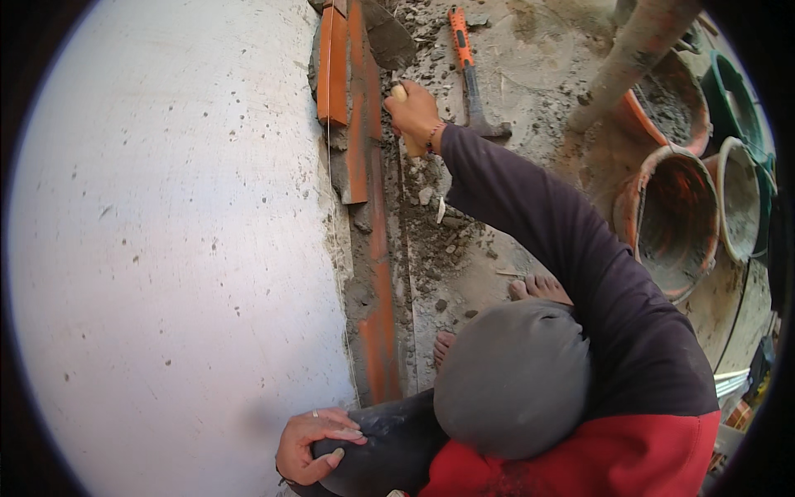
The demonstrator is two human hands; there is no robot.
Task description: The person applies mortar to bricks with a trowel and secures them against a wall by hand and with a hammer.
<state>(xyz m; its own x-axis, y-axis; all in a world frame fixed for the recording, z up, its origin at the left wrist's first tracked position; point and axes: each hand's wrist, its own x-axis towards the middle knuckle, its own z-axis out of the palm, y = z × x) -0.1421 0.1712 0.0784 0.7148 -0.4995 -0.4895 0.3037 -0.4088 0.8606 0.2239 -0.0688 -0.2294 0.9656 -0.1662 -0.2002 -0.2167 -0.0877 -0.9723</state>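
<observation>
My right hand [414, 112] is closed around the light wooden handle of a trowel [391, 37]. Its grey, mortar-smeared blade points away from me, beside the brick course. Along the white wall runs a row of orange bricks [379, 273], partly covered with grey mortar [361, 294]. One more brick [332, 79] sits higher at the far end, close to the wall, with a thin string line [338, 248] running near it. At the bottom, my left hand [319, 447] holds nothing and lies over my bent, dark-clothed knee, fingers apart.
A hammer [470, 79] with an orange grip lies on the ground right of my right hand. Mortar crumbs [443, 240] litter the strip beside the bricks. Several buckets [672, 224] stand at the right, near a slanting post [633, 62]. The white wall [182, 232] fills the left.
</observation>
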